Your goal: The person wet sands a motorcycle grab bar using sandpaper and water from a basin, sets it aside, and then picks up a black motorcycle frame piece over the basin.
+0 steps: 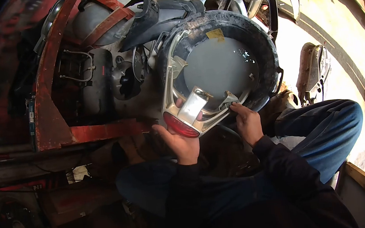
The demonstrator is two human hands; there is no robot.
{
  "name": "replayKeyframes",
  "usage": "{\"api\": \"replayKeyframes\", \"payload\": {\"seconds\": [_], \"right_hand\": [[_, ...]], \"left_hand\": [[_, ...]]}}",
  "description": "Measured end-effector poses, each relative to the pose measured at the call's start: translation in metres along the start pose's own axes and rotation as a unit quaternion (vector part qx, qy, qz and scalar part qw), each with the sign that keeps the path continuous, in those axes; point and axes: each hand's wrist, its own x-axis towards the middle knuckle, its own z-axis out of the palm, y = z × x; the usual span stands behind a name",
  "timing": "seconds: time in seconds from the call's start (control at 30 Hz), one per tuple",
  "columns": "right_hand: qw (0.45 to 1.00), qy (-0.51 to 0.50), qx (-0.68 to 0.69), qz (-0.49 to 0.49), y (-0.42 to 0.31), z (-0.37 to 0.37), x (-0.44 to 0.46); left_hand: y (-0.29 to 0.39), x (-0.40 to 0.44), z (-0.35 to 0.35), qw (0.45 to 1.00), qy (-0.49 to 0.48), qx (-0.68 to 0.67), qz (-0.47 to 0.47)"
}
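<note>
A motorcycle grab rail (168, 88), pale metallic with a red lens (180, 125) at its near end, is tilted over the near side of a round black tub (260, 36). Greyish water (217, 66) stands in the tub. My left hand (181, 145) supports the rail from below near the lens. Its thumb sticks out to the side, and fingertips show behind the rail's silver middle piece (193, 106). With closed fingers, my right hand (248, 123) grips the rail's right arm beside a small mounting tab (228, 99). Part of the right fingers is hidden.
A rusty red metal frame (48, 98) stands at the left, with dark vehicle parts inside it. Black plastic fairing parts (161, 14) lie behind the tub. Another part (311, 68) rests on the right. My bent knee (343, 121) is near the tub's right side.
</note>
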Motion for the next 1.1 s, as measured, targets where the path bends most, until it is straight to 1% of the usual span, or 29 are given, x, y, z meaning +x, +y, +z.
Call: {"api": "replayKeyframes", "payload": {"seconds": [0.03,0.07,0.13,0.17,0.2,0.27,0.3,0.33,0.4,0.47,0.57,0.6,0.7,0.73,0.77,0.8,0.83,0.87,0.93,0.97,1.0,1.07,1.1], "right_hand": [[0.999,0.024,-0.010,-0.021,0.004,0.002,0.000],[1.000,0.021,-0.009,-0.021,0.006,0.002,0.000],[0.991,0.040,0.092,0.093,0.009,-0.001,0.004],[0.991,0.038,0.093,0.091,0.011,-0.003,0.008],[0.978,0.059,0.148,0.134,0.014,-0.007,0.012],[0.937,0.101,0.255,0.217,0.019,-0.012,0.021],[0.919,0.114,0.295,0.237,0.022,-0.013,0.025],[0.921,0.113,0.292,0.234,0.027,-0.014,0.029],[0.889,0.134,0.367,0.239,0.037,-0.015,0.033],[0.888,0.120,0.374,0.240,0.037,-0.023,0.037],[0.893,0.101,0.370,0.238,0.029,-0.034,0.044],[0.897,0.093,0.359,0.241,0.026,-0.036,0.046],[0.897,0.096,0.367,0.227,0.025,-0.040,0.051],[0.899,0.091,0.367,0.222,0.023,-0.042,0.052],[0.898,0.098,0.367,0.222,0.021,-0.044,0.054],[0.898,0.105,0.367,0.220,0.018,-0.047,0.057],[0.898,0.105,0.376,0.203,0.019,-0.048,0.058],[0.900,0.101,0.376,0.196,0.018,-0.051,0.059],[0.917,0.103,0.336,0.190,0.016,-0.057,0.062],[0.913,0.102,0.347,0.186,0.016,-0.058,0.064],[0.914,0.098,0.349,0.180,0.012,-0.058,0.069],[0.898,0.104,0.387,0.181,0.002,-0.060,0.077],[0.897,0.102,0.391,0.176,0.006,-0.058,0.081]], "left_hand": [[0.001,0.000,0.000,1.000,0.003,0.001,0.001],[0.001,0.000,0.001,1.000,-0.012,0.000,0.002],[0.003,0.001,-0.001,1.000,-0.027,-0.002,0.007],[0.003,0.002,-0.004,0.997,-0.036,0.061,0.016],[0.005,0.002,-0.002,0.991,-0.046,0.122,0.024],[0.007,0.002,0.002,0.989,-0.034,0.144,0.029],[0.009,0.001,0.007,0.985,-0.021,0.167,0.032],[0.010,0.002,0.010,0.986,-0.020,0.163,0.033],[0.016,0.003,0.017,0.990,-0.006,0.139,0.033],[0.030,0.005,0.027,0.990,-0.028,0.123,0.057],[0.060,0.007,0.039,0.982,-0.050,0.174,0.043],[0.067,0.006,0.043,0.983,-0.049,0.170,0.047],[0.086,0.010,0.051,0.941,-0.098,0.311,0.092],[0.092,0.011,0.053,0.941,-0.094,0.309,0.099],[0.099,0.012,0.056,0.889,-0.126,0.418,0.141],[0.104,0.013,0.060,0.820,-0.154,0.520,0.182],[0.107,0.011,0.066,0.792,-0.149,0.553,0.210],[0.112,0.008,0.072,0.793,-0.145,0.551,0.216],[0.122,0.005,0.083,0.669,-0.194,0.647,0.310],[0.125,0.006,0.081,0.651,-0.219,0.653,0.320],[0.129,0.003,0.086,0.653,-0.245,0.654,0.293],[0.130,0.000,0.088,0.659,-0.287,0.642,0.267],[0.132,-0.003,0.095,0.616,-0.315,0.657,0.300]]}}
